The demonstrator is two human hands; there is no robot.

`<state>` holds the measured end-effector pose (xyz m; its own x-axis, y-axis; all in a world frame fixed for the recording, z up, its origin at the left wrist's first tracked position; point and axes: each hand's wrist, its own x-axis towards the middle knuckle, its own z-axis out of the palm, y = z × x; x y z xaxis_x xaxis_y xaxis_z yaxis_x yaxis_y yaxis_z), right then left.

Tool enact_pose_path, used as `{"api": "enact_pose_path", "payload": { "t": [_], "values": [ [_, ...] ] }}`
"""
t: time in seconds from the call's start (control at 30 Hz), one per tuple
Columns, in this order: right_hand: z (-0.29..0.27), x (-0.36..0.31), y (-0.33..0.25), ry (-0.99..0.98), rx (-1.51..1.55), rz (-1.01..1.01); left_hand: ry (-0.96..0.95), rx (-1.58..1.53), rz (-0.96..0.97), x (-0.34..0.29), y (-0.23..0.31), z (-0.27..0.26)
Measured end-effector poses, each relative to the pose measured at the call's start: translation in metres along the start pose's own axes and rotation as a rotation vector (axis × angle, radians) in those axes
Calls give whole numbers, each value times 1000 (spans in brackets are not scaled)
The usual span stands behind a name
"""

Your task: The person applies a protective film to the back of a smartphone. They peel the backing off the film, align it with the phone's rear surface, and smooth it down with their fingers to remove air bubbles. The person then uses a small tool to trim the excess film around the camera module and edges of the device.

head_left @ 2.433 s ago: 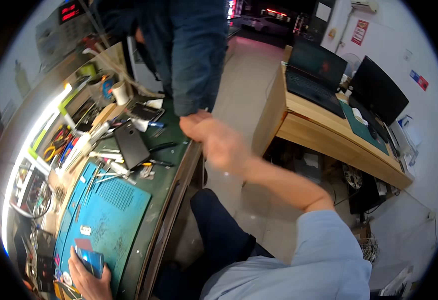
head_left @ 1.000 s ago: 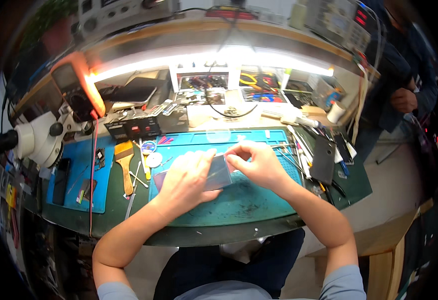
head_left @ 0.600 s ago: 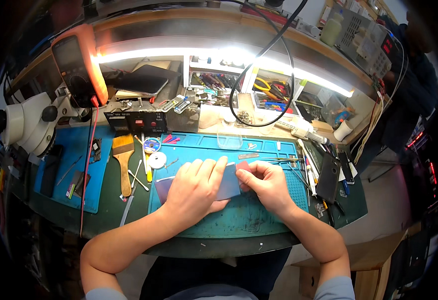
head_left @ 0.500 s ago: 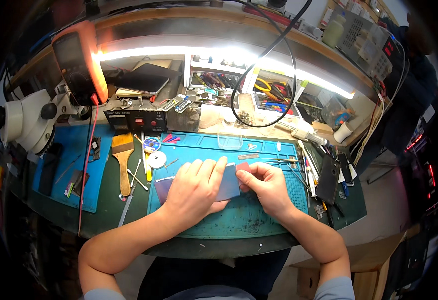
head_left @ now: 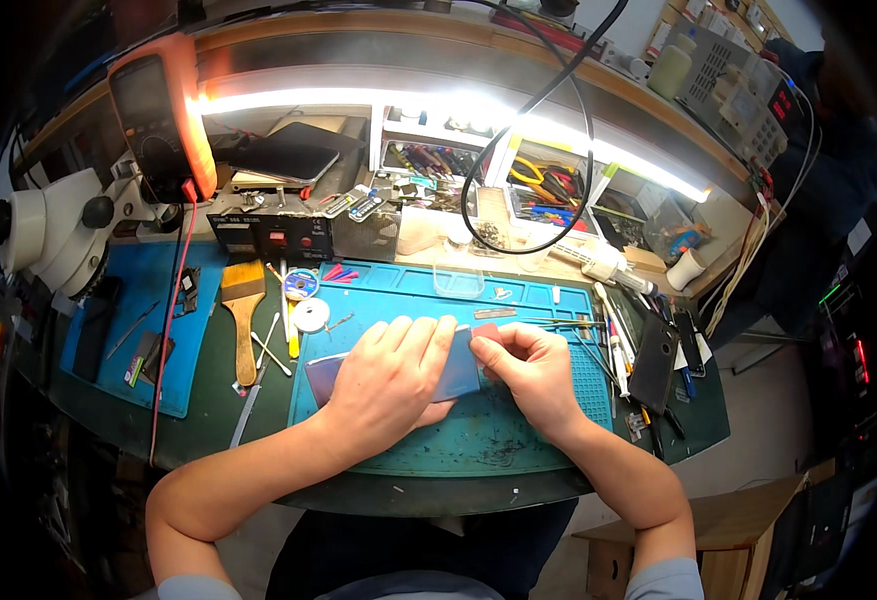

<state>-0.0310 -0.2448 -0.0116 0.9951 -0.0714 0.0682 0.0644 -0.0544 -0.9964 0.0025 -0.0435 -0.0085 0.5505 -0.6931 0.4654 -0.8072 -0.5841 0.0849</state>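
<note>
A flat smartphone (head_left: 459,372) with a bluish, glossy surface is held slightly tilted above the blue work mat. My left hand (head_left: 391,375) is wrapped over its middle, thumb beneath the near edge. Between the thumb and fingers of my right hand (head_left: 529,375) is a thin reddish piece (head_left: 485,333), pinched against the phone's upper right corner. How far this piece reaches along the edge is hidden by my fingers. Just beyond the hands, a small metal strip (head_left: 495,313) and tweezers (head_left: 559,324) lie on the mat.
Left of the mat lie a wide brush (head_left: 243,300), cotton swabs (head_left: 273,357) and a solder spool (head_left: 303,285). A dark phone (head_left: 654,362) and several tools are at the right. An orange multimeter (head_left: 162,120) and a microscope (head_left: 54,240) stand left; a black cable (head_left: 519,118) loops overhead.
The view has shifted slightly. Both hands keep nearly the same hold on the phone and the reddish piece, with only a tiny shift of the right fingers.
</note>
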Motion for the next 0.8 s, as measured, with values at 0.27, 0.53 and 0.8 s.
{"api": "enact_pose_path", "payload": {
  "t": [0.27, 0.53, 0.8],
  "values": [
    [0, 0, 1, 16, -29, -37, 10, 18, 5, 0, 3, -1],
    [-16, 18, -8, -98, -211, -13, -57, -65, -48, -1, -4, -2],
    [-84, 111, 7, 434, -1301, -396, -292, -321, -238, -7, -7, -10]
  ]
}}
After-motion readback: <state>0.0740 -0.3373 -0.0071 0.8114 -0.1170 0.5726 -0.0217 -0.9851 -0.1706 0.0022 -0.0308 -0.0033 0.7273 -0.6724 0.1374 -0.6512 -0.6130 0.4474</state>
